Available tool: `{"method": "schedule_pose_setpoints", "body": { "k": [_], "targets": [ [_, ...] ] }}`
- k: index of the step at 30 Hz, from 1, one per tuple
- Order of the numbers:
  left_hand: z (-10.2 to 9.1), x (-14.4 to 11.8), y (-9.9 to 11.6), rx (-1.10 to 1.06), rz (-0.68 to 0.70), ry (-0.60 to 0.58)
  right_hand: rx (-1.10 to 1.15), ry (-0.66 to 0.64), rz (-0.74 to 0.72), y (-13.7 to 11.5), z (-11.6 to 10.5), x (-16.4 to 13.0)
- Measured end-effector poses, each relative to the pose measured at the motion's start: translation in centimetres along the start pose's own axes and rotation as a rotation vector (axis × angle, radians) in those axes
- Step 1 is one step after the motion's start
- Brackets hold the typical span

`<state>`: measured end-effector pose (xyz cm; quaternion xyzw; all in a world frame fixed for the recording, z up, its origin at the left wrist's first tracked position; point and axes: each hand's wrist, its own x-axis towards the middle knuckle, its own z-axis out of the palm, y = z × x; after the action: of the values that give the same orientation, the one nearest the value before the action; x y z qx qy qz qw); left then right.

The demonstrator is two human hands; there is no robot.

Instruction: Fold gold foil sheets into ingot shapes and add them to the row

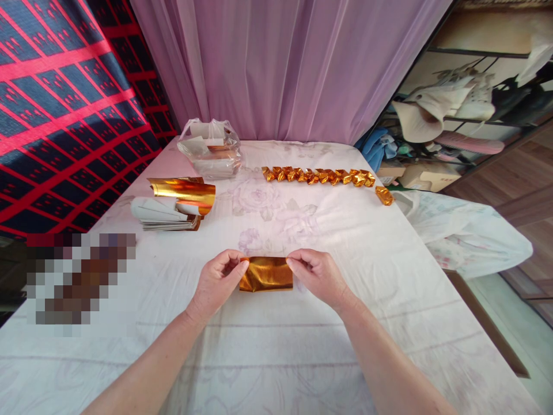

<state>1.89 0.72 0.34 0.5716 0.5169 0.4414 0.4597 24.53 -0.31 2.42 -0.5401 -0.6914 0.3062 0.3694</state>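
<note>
A folded piece of shiny gold foil paper (266, 274) lies flat on the white floral tablecloth (276, 346), held at both ends. My left hand (218, 281) pinches its left edge between thumb and fingers. My right hand (317, 272) pinches its right edge the same way. Farther back, a row of several folded gold pieces (318, 176) runs across the table, with one more folded gold piece (384, 195) set apart at its right end.
A stack of gold and white sheets (177, 204) lies at the left. Behind it stands a clear plastic bag (211, 148) with more paper. A pink curtain (285, 63) hangs at the back. Shelves with clutter (458, 109) stand to the right, beyond the table's right edge.
</note>
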Motion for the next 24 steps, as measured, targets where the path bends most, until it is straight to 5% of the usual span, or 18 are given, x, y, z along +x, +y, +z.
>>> {"method": "schedule_pose_setpoints", "body": {
  "k": [8, 16, 24],
  "targets": [
    [-0.1, -0.1, -0.2, 0.073, 0.028, -0.023, -0.021, 0.003, 0.041, 0.0, 0.1, 0.1],
    [-0.3, 0.4, -1.0, 0.574, 0.188, 0.014, -0.234, 0.0, 0.183, 0.8, 1.2, -0.1],
    [-0.1, 0.5, -0.8, 0.685, 0.202, -0.005, -0.46, -0.049, 0.236, 0.8, 1.8, -0.1]
  ]
}}
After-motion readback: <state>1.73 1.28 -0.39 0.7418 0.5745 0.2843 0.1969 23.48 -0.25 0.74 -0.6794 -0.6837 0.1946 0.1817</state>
